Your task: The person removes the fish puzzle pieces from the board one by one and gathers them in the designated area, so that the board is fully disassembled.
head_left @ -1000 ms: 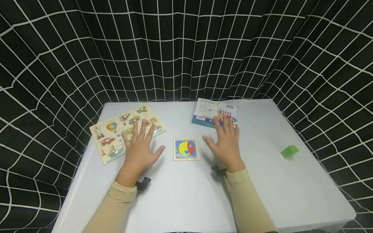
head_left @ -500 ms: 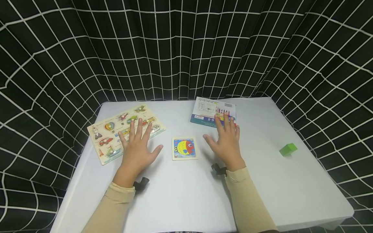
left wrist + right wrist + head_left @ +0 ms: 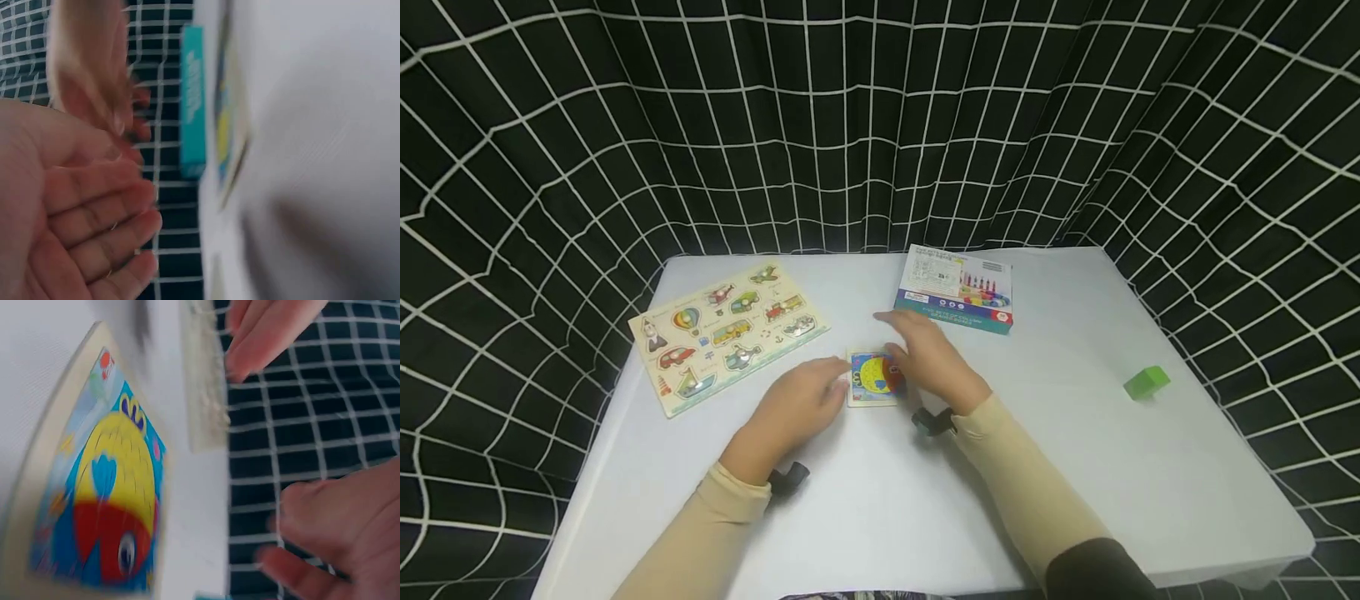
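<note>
A small square fish picture puzzle [image 3: 871,380] with a pale wooden border lies flat on the white table. My left hand [image 3: 793,408] is at its left side, fingers relaxed and slightly bent. From the right, my right hand [image 3: 931,358] hovers over the puzzle's right edge, thumb and fingers apart. The right wrist view shows the yellow and red fish puzzle [image 3: 115,487] below both hands, with space between. In the left wrist view the left palm [image 3: 94,219] has nothing in it. Whether any fingertip touches the puzzle is unclear in the head view.
A larger wooden vehicle puzzle board [image 3: 730,333] lies at the back left. Behind the right hand is a flat printed box [image 3: 955,287] with a teal side. A green block [image 3: 1146,382] sits near the table's right edge. Dark gridded curtains [image 3: 865,125] surround the table [image 3: 1075,467].
Both hands have moved inward from spread positions on either side toward the fish puzzle. They have turned from palms down to facing each other. The box and vehicle board are now uncovered.
</note>
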`<state>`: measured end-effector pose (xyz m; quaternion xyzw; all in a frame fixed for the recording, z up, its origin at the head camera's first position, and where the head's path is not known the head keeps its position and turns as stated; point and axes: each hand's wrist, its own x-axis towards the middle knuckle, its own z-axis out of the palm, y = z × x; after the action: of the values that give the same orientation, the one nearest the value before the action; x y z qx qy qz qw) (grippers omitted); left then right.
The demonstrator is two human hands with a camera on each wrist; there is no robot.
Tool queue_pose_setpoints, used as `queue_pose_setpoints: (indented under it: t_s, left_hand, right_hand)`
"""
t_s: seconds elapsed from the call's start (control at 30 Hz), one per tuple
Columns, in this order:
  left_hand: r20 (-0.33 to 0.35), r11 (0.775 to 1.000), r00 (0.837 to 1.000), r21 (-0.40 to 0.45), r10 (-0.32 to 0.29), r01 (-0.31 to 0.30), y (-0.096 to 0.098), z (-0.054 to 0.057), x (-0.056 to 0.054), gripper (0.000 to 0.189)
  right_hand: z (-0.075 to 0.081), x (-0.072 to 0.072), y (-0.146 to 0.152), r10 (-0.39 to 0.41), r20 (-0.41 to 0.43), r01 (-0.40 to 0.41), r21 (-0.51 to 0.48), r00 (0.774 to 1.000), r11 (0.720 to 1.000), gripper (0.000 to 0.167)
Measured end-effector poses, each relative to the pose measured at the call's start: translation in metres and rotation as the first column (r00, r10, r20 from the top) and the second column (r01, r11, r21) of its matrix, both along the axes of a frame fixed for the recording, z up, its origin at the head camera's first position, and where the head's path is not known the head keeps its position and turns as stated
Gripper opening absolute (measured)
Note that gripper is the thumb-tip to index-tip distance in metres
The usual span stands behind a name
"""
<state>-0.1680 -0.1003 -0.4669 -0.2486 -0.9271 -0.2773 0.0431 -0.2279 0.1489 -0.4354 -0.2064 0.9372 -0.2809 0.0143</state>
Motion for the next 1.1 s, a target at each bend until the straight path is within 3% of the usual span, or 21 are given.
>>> queue_pose_setpoints:
  t_s: [0.1,0.17,0.3,0.63,0.83,1.1]
  left_hand:
    - [0.113,0.997,0.993,-0.076,-0.012,0.02,0.013,-0.016,0.001,0.046]
    - [0.154,0.992,0.988,-0.121,-0.016,0.035,0.018,-0.026,0.002,0.049]
    - [0.211,0.987,0.977,-0.15,-0.023,0.056,0.022,-0.036,0.005,0.047]
    - [0.218,0.982,0.976,-0.176,-0.021,0.061,0.026,-0.032,0.012,0.051]
    - [0.187,0.979,0.982,-0.192,-0.031,0.068,0.026,-0.027,0.012,0.053]
    - [0.194,0.979,0.981,-0.195,-0.02,0.059,0.024,-0.022,0.01,0.051]
  right_hand:
    - [-0.008,-0.016,-0.023,0.102,0.174,-0.119,0.091,0.979,0.989,0.057]
    - [-0.015,-0.025,-0.034,0.129,0.252,-0.169,0.142,0.959,0.975,0.059]
    - [-0.024,-0.034,-0.047,0.144,0.288,-0.219,0.249,0.947,0.943,0.065]
    - [-0.015,-0.031,-0.056,0.134,0.271,-0.229,0.356,0.953,0.906,0.062]
    - [-0.012,-0.032,-0.057,0.123,0.266,-0.21,0.328,0.956,0.921,0.058]
    - [-0.012,-0.049,-0.056,0.133,0.358,-0.232,0.251,0.924,0.94,0.05]
